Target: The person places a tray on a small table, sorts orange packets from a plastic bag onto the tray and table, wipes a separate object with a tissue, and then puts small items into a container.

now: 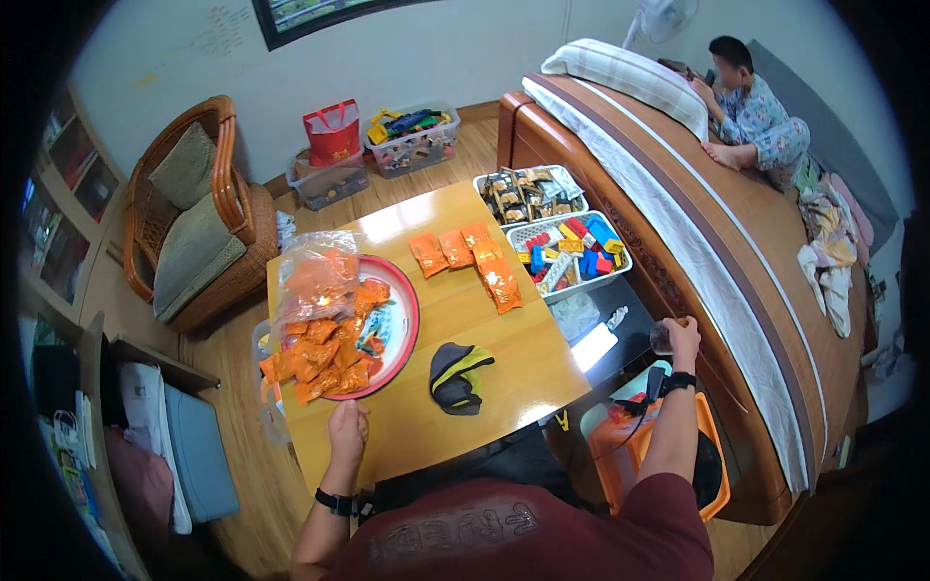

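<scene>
My left hand [349, 430] rests curled at the near edge of the wooden table [523, 370], just below a red-rimmed enamel tray [407, 319]; whether its fingers hold anything is hidden. Orange foil packets [320, 356] lie heaped on the tray's left side, beside a clear plastic bag [312, 276] with more of them. Several orange packets [499, 282] form a bent row at the table's far right. A grey and yellow-green cloth item [459, 378] lies in the middle. My right hand [683, 338] grips a dark, transparent round container [660, 338] over the black side surface.
A white basket of toy bricks [570, 254] and another of wrapped packets [530, 194] stand right of the table. A lit phone [594, 347] lies nearby. An orange bin [617, 450] stands below my right arm. A person [755, 116] sits on the bed [726, 225]. A rattan chair [203, 225] stands left.
</scene>
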